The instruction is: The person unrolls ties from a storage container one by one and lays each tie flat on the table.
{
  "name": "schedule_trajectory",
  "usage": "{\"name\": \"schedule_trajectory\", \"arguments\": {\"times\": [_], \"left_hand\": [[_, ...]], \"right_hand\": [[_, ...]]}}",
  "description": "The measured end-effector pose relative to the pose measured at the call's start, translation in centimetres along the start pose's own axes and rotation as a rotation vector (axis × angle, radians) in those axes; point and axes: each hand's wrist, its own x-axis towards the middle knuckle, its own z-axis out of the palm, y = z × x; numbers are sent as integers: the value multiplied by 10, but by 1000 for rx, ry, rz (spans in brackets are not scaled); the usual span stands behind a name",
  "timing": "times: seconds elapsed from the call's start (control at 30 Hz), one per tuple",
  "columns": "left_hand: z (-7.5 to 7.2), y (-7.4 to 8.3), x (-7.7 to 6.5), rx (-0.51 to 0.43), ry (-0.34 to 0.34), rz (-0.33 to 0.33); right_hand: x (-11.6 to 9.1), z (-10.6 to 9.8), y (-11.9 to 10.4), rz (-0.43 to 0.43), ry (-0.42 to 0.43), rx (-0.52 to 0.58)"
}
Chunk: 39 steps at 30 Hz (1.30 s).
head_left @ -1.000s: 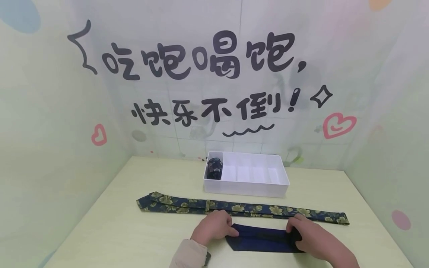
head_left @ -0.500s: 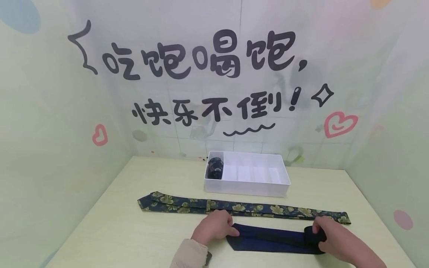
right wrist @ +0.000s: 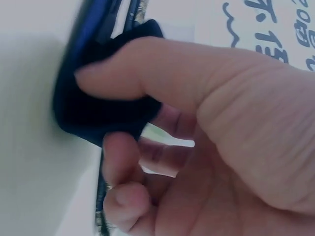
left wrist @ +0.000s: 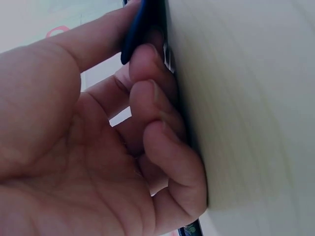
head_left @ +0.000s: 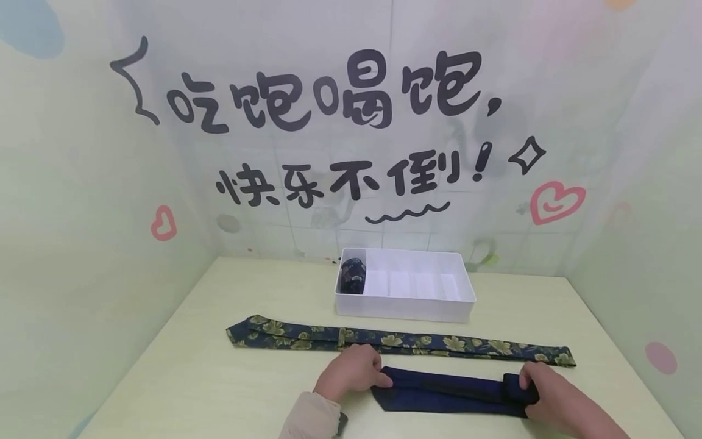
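A navy blue necktie lies underside up near the front of the table, its right part wound into a roll. My left hand pinches the wide pointed end; in the left wrist view the navy tip sits between thumb and forefinger, the other fingers curled against the tabletop. At the other end my right hand grips the roll, thumb across its side in the right wrist view. Just behind both hands stretches a flowered navy-and-gold necktie, laid out lengthwise.
Farther back stands a white divided box, with a rolled dark patterned tie in its leftmost compartment. Printed curtain-like walls enclose the pale wooden table at the back and both sides.
My right hand has shifted to the right along with the roll, and a longer flat stretch of navy tie now shows. My left hand stays on the pointed end.
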Motion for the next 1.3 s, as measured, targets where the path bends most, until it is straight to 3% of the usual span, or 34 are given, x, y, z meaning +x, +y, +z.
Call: {"name": "schedule_trajectory", "arguments": {"times": [0.13, 0.4, 0.6, 0.9, 1.3], "left_hand": [[1, 1, -1, -2, -5, 6], [0, 0, -1, 0, 10, -2], [1, -2, 0, -3, 11, -3], [0, -1, 1, -9, 13, 3], [2, -2, 2, -15, 5, -6]], "right_hand": [[-6, -3, -4, 3, -10, -11], [-8, -8, -29, -31, 46, -69], [-2, -1, -43, -25, 4, -71], [0, 16, -41, -57, 34, -111], [-2, 7, -36, -38, 15, -116]]}}
